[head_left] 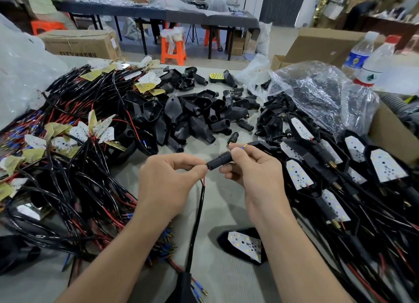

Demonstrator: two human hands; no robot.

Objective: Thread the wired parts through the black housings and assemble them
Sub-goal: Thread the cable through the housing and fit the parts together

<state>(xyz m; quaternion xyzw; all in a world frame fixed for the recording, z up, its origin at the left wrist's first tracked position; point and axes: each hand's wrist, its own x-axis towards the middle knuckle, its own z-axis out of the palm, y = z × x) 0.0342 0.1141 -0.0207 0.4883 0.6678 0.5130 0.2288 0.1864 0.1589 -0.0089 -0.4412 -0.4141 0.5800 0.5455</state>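
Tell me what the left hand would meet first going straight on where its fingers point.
Likely the small black housing in the right hand; the left hand, pinching the wire, nearly touches it.

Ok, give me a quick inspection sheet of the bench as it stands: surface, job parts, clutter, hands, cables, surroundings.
Surface: grey table, a bare patch showing around the hands.
Job's things: small black housing held between both hands; loose black housings heaped behind; wired LED boards piled at left; assembled units at right.
Clutter: clear plastic bag and water bottles at far right.
Grippers: left hand pinches the wire at the housing's end; right hand grips the housing.
Cables: wire hangs from the left hand toward the near edge.
Surroundings: orange stool, cardboard box, other tables with people behind.
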